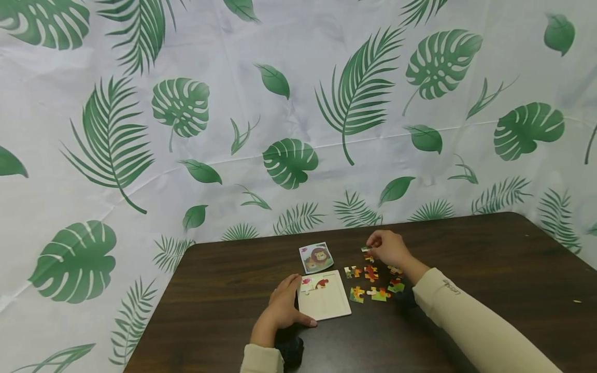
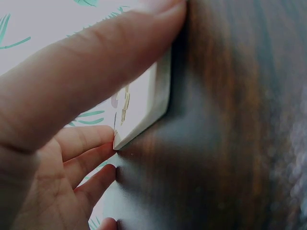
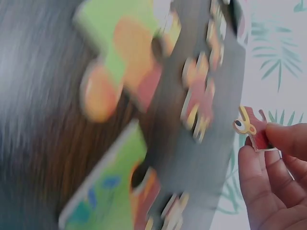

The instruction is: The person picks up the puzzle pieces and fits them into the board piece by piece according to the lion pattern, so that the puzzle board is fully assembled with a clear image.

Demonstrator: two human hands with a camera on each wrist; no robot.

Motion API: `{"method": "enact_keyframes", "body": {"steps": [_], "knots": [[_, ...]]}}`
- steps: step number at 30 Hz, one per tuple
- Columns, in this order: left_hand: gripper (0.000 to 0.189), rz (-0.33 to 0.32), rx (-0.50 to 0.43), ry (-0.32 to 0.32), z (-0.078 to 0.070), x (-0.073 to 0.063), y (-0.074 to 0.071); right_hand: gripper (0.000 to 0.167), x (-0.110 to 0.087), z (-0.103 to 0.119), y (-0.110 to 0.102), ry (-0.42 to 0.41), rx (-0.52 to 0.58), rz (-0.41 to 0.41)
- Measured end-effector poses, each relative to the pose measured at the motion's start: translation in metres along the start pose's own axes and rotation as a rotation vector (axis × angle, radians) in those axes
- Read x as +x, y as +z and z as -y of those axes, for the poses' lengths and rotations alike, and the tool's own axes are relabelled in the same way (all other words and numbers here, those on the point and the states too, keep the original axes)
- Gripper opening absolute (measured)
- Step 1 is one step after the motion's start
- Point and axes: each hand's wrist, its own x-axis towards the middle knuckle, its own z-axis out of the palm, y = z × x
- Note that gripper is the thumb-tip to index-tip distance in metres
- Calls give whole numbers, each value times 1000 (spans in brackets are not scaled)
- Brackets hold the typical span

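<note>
My right hand [image 1: 391, 248] pinches a small jigsaw piece [image 3: 259, 132] between thumb and fingers, above the far end of the loose pieces. In the right wrist view that piece is red and yellow, with a white and black spot. My left hand [image 1: 282, 304] lies against the near left corner of the pale puzzle board [image 1: 330, 303]. Its straight thumb [image 2: 96, 67] runs along the near edge, and the fingertips touch the left side. A few fitted pieces [image 1: 322, 283] lie in the board's far left part; the rest of its surface is bare.
Several loose jigsaw pieces [image 1: 370, 273] are scattered right of the board, some partly under my right forearm. Behind the board lies a square picture card [image 1: 317, 257] with a lion. The dark wooden table [image 1: 224, 280] meets a leaf-patterned cloth [image 1: 289, 207] at the back.
</note>
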Motion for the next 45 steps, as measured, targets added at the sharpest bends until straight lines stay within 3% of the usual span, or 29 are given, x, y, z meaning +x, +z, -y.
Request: {"method": "enact_keyframes", "body": {"steps": [22, 39, 45], "knots": [[106, -6, 9, 4, 3, 2, 0, 6, -13, 44, 34, -1, 173, 103], [105, -6, 9, 6, 3, 2, 1, 4, -20, 56, 62, 39, 319, 216], [105, -10, 19, 19, 2, 2, 1, 4, -21, 56, 67, 34, 302, 226]]}}
